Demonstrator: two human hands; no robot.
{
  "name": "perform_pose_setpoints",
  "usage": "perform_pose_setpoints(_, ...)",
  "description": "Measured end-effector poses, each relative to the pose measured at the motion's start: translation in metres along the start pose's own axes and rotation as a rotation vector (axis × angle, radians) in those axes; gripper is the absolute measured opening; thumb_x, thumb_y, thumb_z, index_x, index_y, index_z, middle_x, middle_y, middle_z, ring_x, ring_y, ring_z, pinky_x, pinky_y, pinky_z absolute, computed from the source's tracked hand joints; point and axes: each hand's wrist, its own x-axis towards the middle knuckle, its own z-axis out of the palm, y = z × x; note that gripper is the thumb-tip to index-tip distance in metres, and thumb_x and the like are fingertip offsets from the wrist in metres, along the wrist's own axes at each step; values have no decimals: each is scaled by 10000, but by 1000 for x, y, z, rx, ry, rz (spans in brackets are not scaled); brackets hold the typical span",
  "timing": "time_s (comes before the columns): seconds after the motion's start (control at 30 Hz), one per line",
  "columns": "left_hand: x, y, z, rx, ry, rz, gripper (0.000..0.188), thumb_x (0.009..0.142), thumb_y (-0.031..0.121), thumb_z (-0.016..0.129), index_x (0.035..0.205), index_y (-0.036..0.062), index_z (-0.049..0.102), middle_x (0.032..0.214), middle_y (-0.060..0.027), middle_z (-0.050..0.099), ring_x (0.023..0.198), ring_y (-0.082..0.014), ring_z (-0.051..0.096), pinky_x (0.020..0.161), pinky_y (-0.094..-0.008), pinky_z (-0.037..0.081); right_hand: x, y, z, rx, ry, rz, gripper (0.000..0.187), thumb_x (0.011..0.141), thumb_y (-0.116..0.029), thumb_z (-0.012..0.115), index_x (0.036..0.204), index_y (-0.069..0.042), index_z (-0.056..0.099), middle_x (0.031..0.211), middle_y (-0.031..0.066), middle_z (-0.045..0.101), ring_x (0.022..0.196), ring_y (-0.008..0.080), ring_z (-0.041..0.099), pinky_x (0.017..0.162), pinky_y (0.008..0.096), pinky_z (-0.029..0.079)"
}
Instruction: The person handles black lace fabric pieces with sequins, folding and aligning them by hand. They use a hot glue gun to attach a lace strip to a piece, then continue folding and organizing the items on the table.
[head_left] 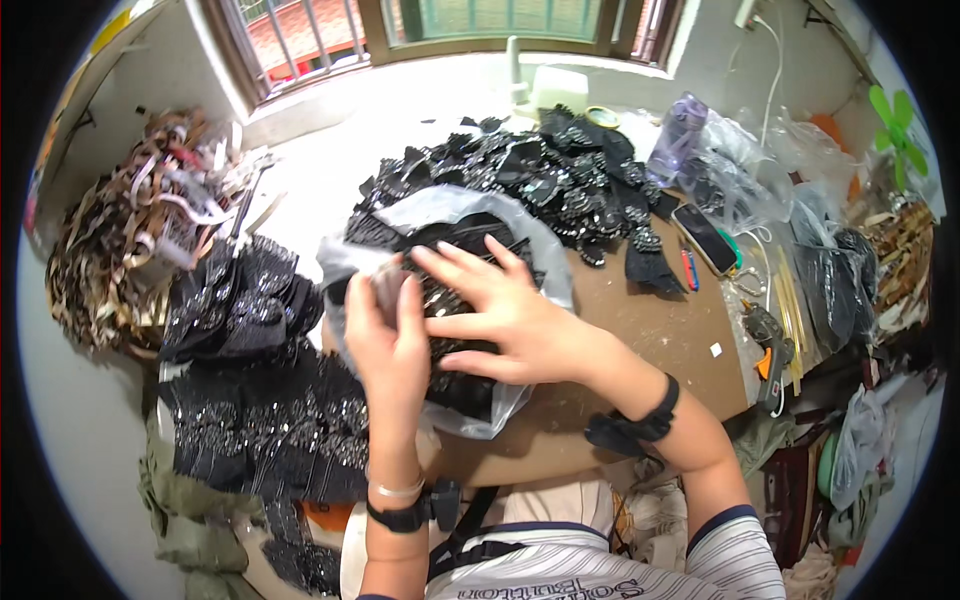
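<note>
A clear plastic bag (555, 270) stands with its mouth open in front of me, filled with black beaded pieces (470, 235). At the bag's left side is my left hand (392, 340), its fingers pointing up and curled round something pale and blurred that I cannot make out. My right hand (505, 320) reaches over the bag from the right, palm down and fingers spread, with nothing seen in its grasp. Its fingertips come close to the left hand and hide part of the bag's contents.
Behind the bag lies a heap of black beaded pieces (520, 165). Stacks of black beaded strips (265, 425) sit at left, below a pile of brown and white scraps (130, 245). A phone (705, 238), a purple bottle (678, 138) and a glue gun (770, 365) are at right.
</note>
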Motion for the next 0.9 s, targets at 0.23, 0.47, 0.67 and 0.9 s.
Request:
perform_pose_setpoints(0.23, -14, -2, -15, 78, 190, -7, 315, 912, 130, 632, 1136, -37, 485, 1057, -70, 441, 896, -157, 503, 780, -282, 434, -157, 158, -76, -381, 270, 1117, 891, 685, -421, 777, 1385, -20, 400, 1270, 244, 499, 1168, 386, 513, 989, 449, 417)
perform_pose_setpoints(0.47, -29, 31, -25, 639, 356, 221, 577, 926, 205, 597, 1398, -1, 337, 1324, -165, 398, 1224, -269, 399, 969, -410, 339, -182, 155, -65, -246, 304, 1260, 835, 610, -290, 735, 1359, -40, 462, 1191, 251, 535, 1096, 358, 564, 946, 381, 456)
perform_pose_setpoints(0.67, -75, 67, -1, -73, -57, 454, 447, 772, 50, 634, 1184, -30, 481, 1133, -177, 547, 1037, -291, 537, 877, -351, 434, -218, 70, -92, 1024, 830, 1199, 556, 766, -165, 628, 1277, 17, 509, 1067, 137, 648, 936, 228, 640, 802, 357, 537)
perform_pose_setpoints(0.9, -128, 62, 95, -604, -674, -278, 470, 948, 121, 561, 1360, -1, 371, 1336, -139, 455, 1236, -215, 471, 993, -332, 424, -200, -32, -64, 1475, 836, 905, 671, 756, -180, 567, 1348, 64, 368, 1215, 213, 565, 1057, 331, 614, 911, 484, 520)
